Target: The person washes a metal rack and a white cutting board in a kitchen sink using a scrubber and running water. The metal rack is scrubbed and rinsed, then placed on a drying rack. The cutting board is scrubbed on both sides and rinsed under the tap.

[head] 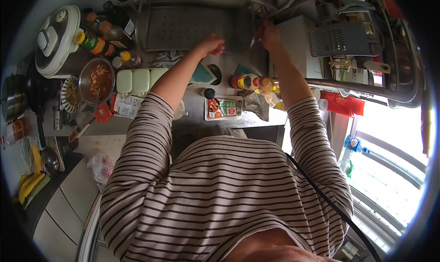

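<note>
My left hand (212,45), blurred and with curled fingers, is over the front part of a perforated metal rack tray (175,28). My right hand (268,33) is at the rack's right end, beside its bent metal tube frame (256,38). Its fingers are bent, but whether they hold the frame cannot be made out. A faint, see-through or blurred shape lies between my hands. On the counter below them are a teal board or box (202,73), a bottle with a red and yellow label (242,81), a dark-lidded jar (208,93) and a printed food packet (223,108).
At left stand an electric cooker (56,44), sauce bottles (94,44), a metal bowl of food (97,80), a striped plate (70,95) and a light green container (132,80). A metal rack with a grater (335,40) is at right, above a bright window (385,159).
</note>
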Demonstrator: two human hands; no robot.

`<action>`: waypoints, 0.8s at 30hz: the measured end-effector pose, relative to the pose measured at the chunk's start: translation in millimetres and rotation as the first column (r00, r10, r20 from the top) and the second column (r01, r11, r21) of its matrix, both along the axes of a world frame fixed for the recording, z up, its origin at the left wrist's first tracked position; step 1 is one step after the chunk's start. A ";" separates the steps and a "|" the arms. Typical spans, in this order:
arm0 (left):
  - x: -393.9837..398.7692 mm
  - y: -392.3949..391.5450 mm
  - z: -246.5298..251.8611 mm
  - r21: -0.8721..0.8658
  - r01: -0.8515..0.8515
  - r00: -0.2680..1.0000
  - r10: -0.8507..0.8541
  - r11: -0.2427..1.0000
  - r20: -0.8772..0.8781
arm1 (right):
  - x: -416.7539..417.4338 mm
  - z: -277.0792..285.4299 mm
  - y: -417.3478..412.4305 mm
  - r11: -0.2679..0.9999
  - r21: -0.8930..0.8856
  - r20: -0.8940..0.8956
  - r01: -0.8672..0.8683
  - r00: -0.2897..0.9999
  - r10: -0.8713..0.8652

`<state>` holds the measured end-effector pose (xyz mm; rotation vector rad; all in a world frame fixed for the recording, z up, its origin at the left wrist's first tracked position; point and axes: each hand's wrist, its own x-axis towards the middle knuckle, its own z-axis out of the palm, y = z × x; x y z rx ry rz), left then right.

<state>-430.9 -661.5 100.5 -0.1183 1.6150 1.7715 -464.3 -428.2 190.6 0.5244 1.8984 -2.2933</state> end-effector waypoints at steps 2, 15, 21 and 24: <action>-2.1 0.6 0.5 -0.010 -0.001 1.000 0.001 1.000 -0.003 | -1.1 -1.9 0.2 1.000 0.008 0.005 -0.010 1.000 0.010; -13.1 5.0 -8.0 -0.091 -0.012 1.000 0.010 0.996 -0.014 | -15.5 -21.7 2.0 0.998 0.047 0.092 0.030 0.995 -0.034; -38.0 32.2 -28.3 -0.230 -0.005 0.923 -0.084 0.973 -0.376 | -19.9 -16.6 -0.7 0.996 -0.077 0.119 0.049 0.992 -0.039; -54.8 52.2 -24.9 -0.196 -0.120 0.852 -0.001 0.973 -0.524 | -25.4 -16.8 0.3 0.987 -0.160 0.122 0.011 0.993 0.009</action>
